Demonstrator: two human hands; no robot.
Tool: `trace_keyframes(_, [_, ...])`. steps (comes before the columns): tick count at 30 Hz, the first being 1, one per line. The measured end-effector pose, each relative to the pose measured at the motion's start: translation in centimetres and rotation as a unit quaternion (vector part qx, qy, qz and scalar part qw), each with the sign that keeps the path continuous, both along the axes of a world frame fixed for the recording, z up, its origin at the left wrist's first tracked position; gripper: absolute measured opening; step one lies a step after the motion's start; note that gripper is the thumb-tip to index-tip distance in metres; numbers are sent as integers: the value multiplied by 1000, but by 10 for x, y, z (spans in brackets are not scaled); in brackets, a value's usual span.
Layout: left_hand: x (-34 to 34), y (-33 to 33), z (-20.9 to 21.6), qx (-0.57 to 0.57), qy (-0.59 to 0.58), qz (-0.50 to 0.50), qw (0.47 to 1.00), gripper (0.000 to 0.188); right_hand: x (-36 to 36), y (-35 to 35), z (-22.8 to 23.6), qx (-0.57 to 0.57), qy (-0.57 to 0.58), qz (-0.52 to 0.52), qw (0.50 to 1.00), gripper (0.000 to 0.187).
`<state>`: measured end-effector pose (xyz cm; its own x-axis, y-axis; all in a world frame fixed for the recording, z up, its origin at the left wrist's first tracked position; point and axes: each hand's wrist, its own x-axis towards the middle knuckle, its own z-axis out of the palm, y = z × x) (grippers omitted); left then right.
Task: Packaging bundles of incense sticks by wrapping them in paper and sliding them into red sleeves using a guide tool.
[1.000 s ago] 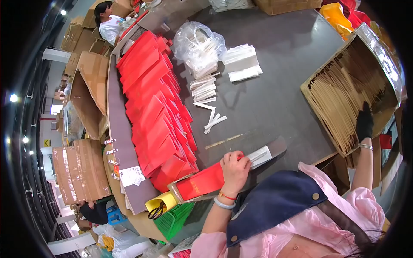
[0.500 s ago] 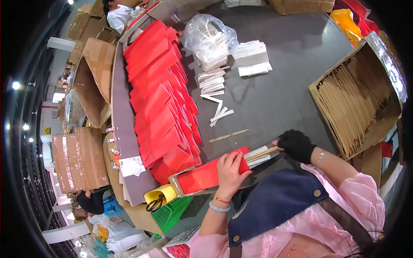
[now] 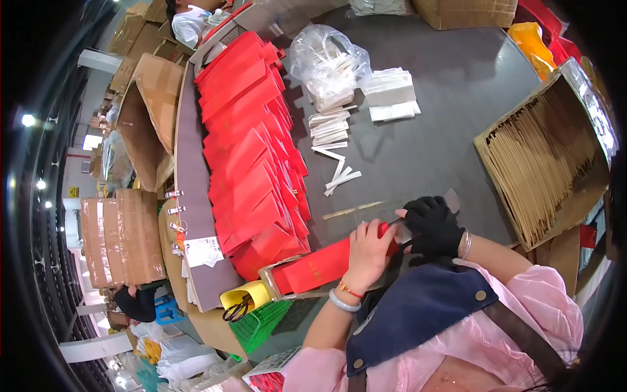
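A long red paper packet [image 3: 320,266] lies along the table's near edge in a shallow cardboard tray [image 3: 268,279]. My bare left hand [image 3: 369,253] is closed around the packet's right end. Beside it, my right hand [image 3: 432,227], in a black fingerless glove, has its fingers bent in at the packet's mouth. Whatever those fingers hold is hidden. The wooden sticks and white strips are out of sight at the packet's end. A greyish clear piece [image 3: 450,200] shows just beyond the glove.
Overlapping red packets [image 3: 255,157] fill the table's left side. White paper strips [image 3: 330,127] lie near a clear plastic bag [image 3: 326,59] and a white stack [image 3: 390,95]. At right stands a carton [image 3: 542,163] of thin wooden sticks. A yellow holder [image 3: 245,295] contains scissors.
My right hand has moved left and closed in on the packet's mouth; the sticks and white strips that stuck out no longer show. My left hand has slid right along the packet.
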<state>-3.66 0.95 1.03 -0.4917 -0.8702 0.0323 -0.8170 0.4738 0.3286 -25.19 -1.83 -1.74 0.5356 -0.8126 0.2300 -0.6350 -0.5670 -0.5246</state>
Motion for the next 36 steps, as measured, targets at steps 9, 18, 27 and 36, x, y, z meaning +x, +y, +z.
trace_keyframes(9, [102,-69,85,-106,-78,66,989,32,-47,-21,51,39,-29,-85,995,58])
trace_keyframes(18, [28,34,-36,24,70,351,933,92,-31,-8,53,57,89,-55,993,62])
trace_keyframes(27, [32,25,-25,60,108,326,937,91,7,-10,21,66,83,76,991,58])
trace_keyframes(36, [54,-62,-24,54,188,225,955,45,-9,-138,-5,13,25,-87,996,74])
